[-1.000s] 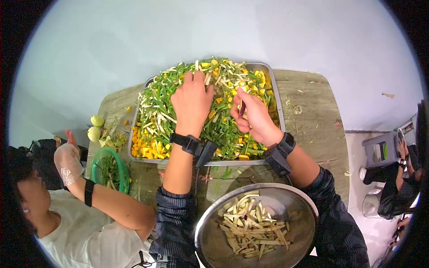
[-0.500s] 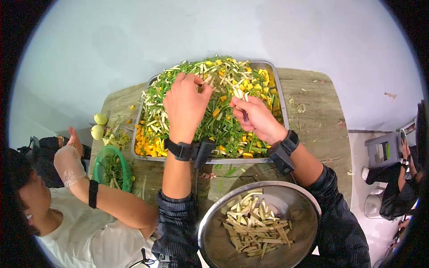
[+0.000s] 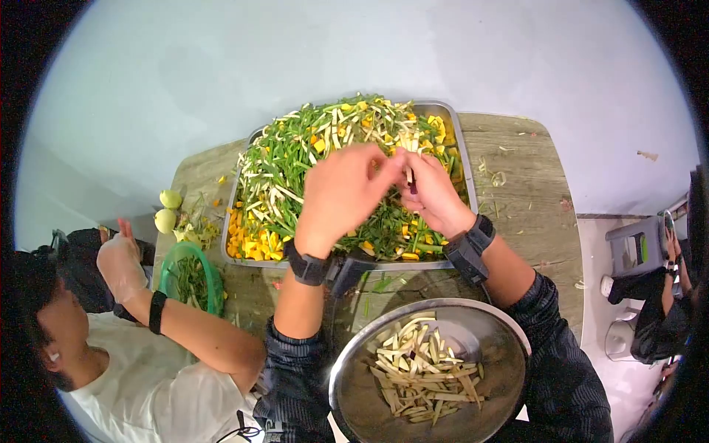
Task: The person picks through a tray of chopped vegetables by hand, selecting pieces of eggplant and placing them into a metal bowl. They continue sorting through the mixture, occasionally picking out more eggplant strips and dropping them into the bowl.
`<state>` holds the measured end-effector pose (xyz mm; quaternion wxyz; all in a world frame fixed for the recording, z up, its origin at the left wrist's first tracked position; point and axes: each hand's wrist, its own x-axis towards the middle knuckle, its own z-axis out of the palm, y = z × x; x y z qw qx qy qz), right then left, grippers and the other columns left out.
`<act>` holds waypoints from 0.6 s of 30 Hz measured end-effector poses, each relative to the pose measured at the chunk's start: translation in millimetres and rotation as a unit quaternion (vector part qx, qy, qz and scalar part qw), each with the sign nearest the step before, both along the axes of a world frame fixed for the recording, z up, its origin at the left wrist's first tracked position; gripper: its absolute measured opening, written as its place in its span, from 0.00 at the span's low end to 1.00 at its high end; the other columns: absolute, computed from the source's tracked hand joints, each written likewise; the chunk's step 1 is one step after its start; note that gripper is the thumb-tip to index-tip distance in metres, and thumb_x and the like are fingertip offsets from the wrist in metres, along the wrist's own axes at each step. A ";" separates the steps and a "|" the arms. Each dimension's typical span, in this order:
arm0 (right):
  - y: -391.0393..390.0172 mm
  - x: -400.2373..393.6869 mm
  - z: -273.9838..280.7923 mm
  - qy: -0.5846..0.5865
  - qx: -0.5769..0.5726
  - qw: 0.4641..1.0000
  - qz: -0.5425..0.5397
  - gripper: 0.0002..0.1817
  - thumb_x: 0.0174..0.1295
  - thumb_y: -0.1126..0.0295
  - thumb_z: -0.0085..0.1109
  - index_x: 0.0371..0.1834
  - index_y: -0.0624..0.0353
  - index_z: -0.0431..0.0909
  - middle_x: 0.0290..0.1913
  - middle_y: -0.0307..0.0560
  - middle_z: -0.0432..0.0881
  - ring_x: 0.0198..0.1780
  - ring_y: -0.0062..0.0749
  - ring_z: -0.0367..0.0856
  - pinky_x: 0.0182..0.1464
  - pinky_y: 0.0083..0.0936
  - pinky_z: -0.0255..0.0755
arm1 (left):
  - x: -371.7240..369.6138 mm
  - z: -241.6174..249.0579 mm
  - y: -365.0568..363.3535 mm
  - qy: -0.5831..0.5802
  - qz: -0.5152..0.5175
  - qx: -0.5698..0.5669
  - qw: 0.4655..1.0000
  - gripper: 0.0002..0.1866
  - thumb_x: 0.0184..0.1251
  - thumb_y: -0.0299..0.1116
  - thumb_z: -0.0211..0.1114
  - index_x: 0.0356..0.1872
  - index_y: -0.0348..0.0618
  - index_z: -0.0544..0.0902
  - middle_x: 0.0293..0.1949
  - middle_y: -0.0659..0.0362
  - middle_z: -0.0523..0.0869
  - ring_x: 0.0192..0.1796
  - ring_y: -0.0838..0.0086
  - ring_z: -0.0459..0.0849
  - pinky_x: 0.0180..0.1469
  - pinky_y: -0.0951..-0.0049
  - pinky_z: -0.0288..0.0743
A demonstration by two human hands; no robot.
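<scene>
My right hand (image 3: 437, 198) is closed around a few eggplant strips (image 3: 408, 140), pale ends poking up past the fingers and a dark purple piece showing below. Thumb stretched toward those fingertips, my left hand (image 3: 341, 193) hovers over the heap; its fingers are smeared by motion and partly hidden. Beneath both hands lies a metal tray (image 3: 467, 162) piled with chopped green stems (image 3: 295, 159), pale strips and yellow cubes (image 3: 255, 240). Close to my body, a steel bowl (image 3: 509, 347) holds many more eggplant strips (image 3: 425, 369).
At the left sits a co-worker with a gloved hand (image 3: 122, 266), beside a green basket (image 3: 214, 284) of greens. Two pale round vegetables (image 3: 165, 220) rest by trimmings at the wooden table's (image 3: 521, 184) left edge. Another person and a grey stool (image 3: 635, 247) are at far right.
My left hand has moved right and slightly down, from over the heap to the fingertips of my right hand. My right hand stays in place with its strips. The co-worker's gloved hand shifted slightly.
</scene>
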<state>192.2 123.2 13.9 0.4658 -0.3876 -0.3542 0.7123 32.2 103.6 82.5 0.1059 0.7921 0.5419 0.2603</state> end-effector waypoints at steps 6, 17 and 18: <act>0.5 2.7 -2.6 0.049 0.000 0.998 0.024 0.14 0.76 0.56 0.53 0.36 0.53 0.69 0.25 0.35 0.70 0.18 0.17 0.58 0.17 0.20 0.48 | -23.1 -34.2 36.1 0.096 0.237 0.127 0.958 0.12 0.65 0.41 0.71 0.45 0.49 0.87 0.38 0.54 0.88 0.39 0.53 0.89 0.40 0.55 0.82; -1.4 2.3 -0.7 0.049 0.007 0.998 0.042 0.14 0.76 0.57 0.53 0.35 0.54 0.71 0.25 0.34 0.70 0.18 0.17 0.58 0.17 0.19 0.48 | -24.7 -32.6 29.8 0.115 0.222 0.164 0.954 0.11 0.63 0.37 0.71 0.44 0.48 0.85 0.44 0.55 0.85 0.36 0.53 0.90 0.35 0.54 0.83; -1.8 2.5 -0.5 0.044 0.007 0.998 0.047 0.14 0.76 0.57 0.53 0.35 0.54 0.71 0.25 0.34 0.70 0.18 0.17 0.58 0.17 0.19 0.48 | -23.2 -30.5 28.6 0.109 0.240 0.172 0.949 0.09 0.63 0.37 0.72 0.42 0.48 0.85 0.43 0.55 0.85 0.36 0.53 0.89 0.35 0.54 0.83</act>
